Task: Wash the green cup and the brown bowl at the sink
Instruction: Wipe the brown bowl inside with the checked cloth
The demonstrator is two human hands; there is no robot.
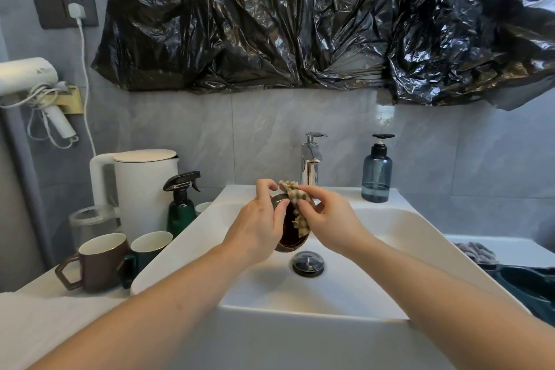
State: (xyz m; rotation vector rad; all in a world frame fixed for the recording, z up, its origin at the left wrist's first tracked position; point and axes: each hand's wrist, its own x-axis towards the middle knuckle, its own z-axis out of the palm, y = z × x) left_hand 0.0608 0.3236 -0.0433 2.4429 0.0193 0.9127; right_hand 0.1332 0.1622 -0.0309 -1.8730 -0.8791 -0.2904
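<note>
The brown bowl was held over the sink, just above the drain plug and in front of the faucet. It stood tipped on its edge, the rim running roughly up and down and the dark inside facing the person and slightly right. The left hand had its grip curled round the bowl's left rim, thumb over the upper edge. The right hand pinched a checked cloth that lay against the bowl's upper rim and hung into it. On the worktop left of the sink stood the green cup, upright, touching a brown mug. A blue soap bottle stood on the sink's back right corner.
</note>
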